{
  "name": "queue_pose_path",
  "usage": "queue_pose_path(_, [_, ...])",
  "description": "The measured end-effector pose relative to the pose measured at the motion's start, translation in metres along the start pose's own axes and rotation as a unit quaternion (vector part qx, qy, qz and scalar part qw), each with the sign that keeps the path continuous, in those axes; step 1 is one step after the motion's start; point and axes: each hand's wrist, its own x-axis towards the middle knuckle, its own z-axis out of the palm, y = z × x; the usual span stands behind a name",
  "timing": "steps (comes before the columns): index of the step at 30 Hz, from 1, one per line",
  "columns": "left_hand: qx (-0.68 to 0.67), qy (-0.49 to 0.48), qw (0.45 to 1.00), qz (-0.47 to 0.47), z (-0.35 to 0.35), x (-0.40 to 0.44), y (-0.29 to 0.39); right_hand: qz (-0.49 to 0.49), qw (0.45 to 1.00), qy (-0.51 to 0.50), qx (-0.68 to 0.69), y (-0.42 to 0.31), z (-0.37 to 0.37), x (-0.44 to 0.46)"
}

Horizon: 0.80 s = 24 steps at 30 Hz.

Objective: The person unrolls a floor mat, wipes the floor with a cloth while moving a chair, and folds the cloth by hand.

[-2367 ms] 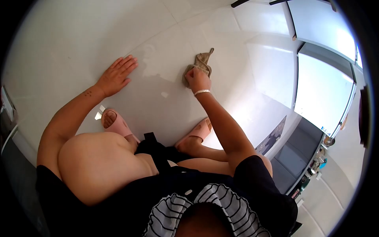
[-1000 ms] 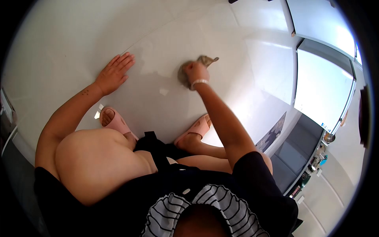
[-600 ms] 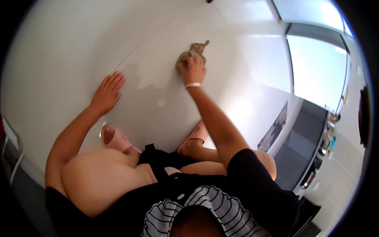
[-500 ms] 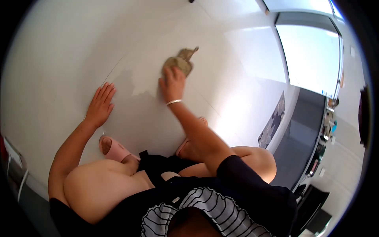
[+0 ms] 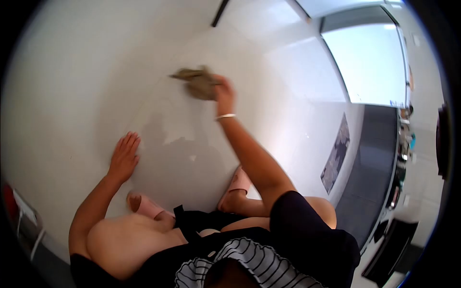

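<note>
My right hand (image 5: 224, 96), with a pale bracelet at the wrist, grips the edge of an olive-brown cloth (image 5: 199, 85). The cloth is bunched, its far end trails to the left, and motion blurs it. Whether it touches the pale, shiny tiled floor (image 5: 158, 91) I cannot tell. Flat on that floor, to the left, rests my left hand (image 5: 124, 157), its fingers stretched out and holding nothing.
My feet in pink slippers (image 5: 150, 207) are close below my hands. A dark leg-like post (image 5: 220, 13) stands at the top. To the right lie a patterned mat (image 5: 336, 153) and a counter with dark fronts (image 5: 367, 158), with several items along it.
My right hand has swung from pressing on the cloth to holding its right edge, and the cloth now trails leftward. My left hand stays flat. The view has shifted, showing more of the dark post.
</note>
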Motion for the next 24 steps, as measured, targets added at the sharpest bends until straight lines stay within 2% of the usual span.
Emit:
queue_pose_path(1, [-0.006, -0.018, 1.000, -0.015, 0.001, 0.000, -0.003, 0.007, 0.997, 0.035, -0.074, -0.009, -0.029, 0.002])
queue_pose_path(3, [-0.018, -0.013, 1.000, -0.015, -0.013, 0.000, 0.002, 0.013, 0.987, 0.104, -0.123, 0.033, -0.090, 0.019])
queue_pose_path(4, [-0.020, -0.003, 1.000, -0.010, -0.012, 0.003, 0.001, -0.031, 0.968, 0.093, -0.232, 0.065, -0.126, 0.036])
queue_pose_path(5, [-0.024, 0.007, 1.000, 0.001, -0.008, 0.000, -0.002, 0.002, 0.915, 0.095, -0.393, 0.056, -0.121, 0.024])
queue_pose_path(6, [-0.020, 0.007, 1.000, -0.019, -0.010, 0.003, -0.003, 0.080, 0.920, 0.092, -0.374, 0.066, -0.115, 0.020])
queue_pose_path(7, [-0.030, 0.012, 0.999, -0.012, -0.012, 0.004, -0.002, 0.012, 0.880, 0.001, -0.475, 0.065, -0.100, 0.014])
queue_pose_path(9, [-0.044, 0.017, 0.999, -0.011, -0.012, -0.002, 0.002, -0.075, 0.862, -0.044, -0.499, 0.062, -0.038, -0.015])
queue_pose_path(11, [-0.103, 0.039, 0.994, 0.004, -0.013, -0.003, 0.007, -0.132, 0.869, -0.116, -0.463, 0.055, 0.022, -0.043])
queue_pose_path(12, [-0.044, 0.065, 0.994, 0.071, -0.005, -0.005, 0.010, -0.143, 0.872, -0.159, -0.441, 0.044, 0.051, -0.060])
queue_pose_path(13, [-0.046, 0.069, 0.994, 0.066, 0.007, -0.006, 0.015, -0.155, 0.873, -0.202, -0.417, 0.031, 0.082, -0.076])
queue_pose_path(15, [-0.103, 0.057, 0.979, 0.170, 0.033, -0.013, 0.026, -0.188, 0.871, -0.249, -0.379, 0.011, 0.136, -0.113])
queue_pose_path(17, [-0.113, 0.040, 0.976, 0.182, 0.039, -0.023, 0.036, -0.185, 0.897, -0.273, -0.293, 0.020, 0.183, -0.145])
queue_pose_path(19, [-0.118, 0.028, 0.965, 0.232, 0.049, -0.018, 0.041, -0.105, 0.873, -0.390, -0.271, 0.029, 0.231, -0.158])
queue_pose_path(20, [-0.160, 0.045, 0.970, 0.176, 0.064, -0.020, 0.034, -0.113, 0.890, -0.400, -0.190, 0.044, 0.251, -0.167])
queue_pose_path(21, [-0.203, 0.062, 0.970, 0.120, 0.073, -0.017, 0.026, -0.019, 0.893, -0.428, -0.142, 0.019, 0.270, -0.167])
queue_pose_path(22, [-0.206, 0.068, 0.965, 0.149, 0.061, -0.011, 0.024, 0.077, 0.903, -0.409, -0.109, -0.002, 0.288, -0.161])
queue_pose_path(23, [-0.162, 0.035, 0.983, 0.083, 0.033, -0.013, 0.022, 0.171, 0.903, -0.389, -0.068, -0.020, 0.301, -0.153])
queue_pose_path(24, [-0.118, 0.003, 0.993, 0.010, 0.017, -0.011, 0.017, 0.215, 0.894, -0.391, -0.026, -0.035, 0.306, -0.136])
